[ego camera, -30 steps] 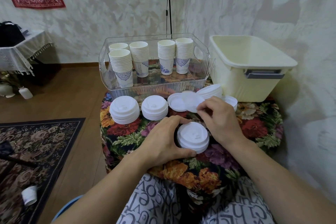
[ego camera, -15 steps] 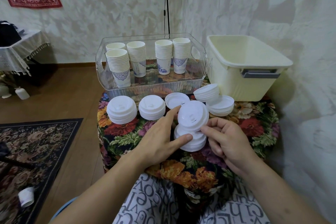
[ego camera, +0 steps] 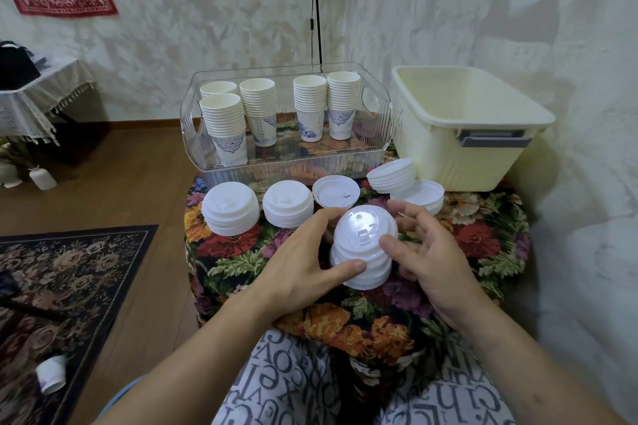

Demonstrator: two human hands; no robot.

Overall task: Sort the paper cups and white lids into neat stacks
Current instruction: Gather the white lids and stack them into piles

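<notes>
No brand or readable writing shows on the lids or cups; the cups bear only blue ornament, and the trousers at the bottom carry scattered printed letters. At frame centre both hands cup the near lid stack on the floral counter. The left hand curls half open round its left side, thumb on the lower lids; the right hand is half open at its right side, thumb against the top lid, which half a second ago was held tilted above the stack and now sits on it. Five cup stacks stand in the clear tray at upper centre. Two lid stacks lie left of centre, loose lids by the cream tub. Bare cloth stays free at lower left, near the counter's edge
</notes>
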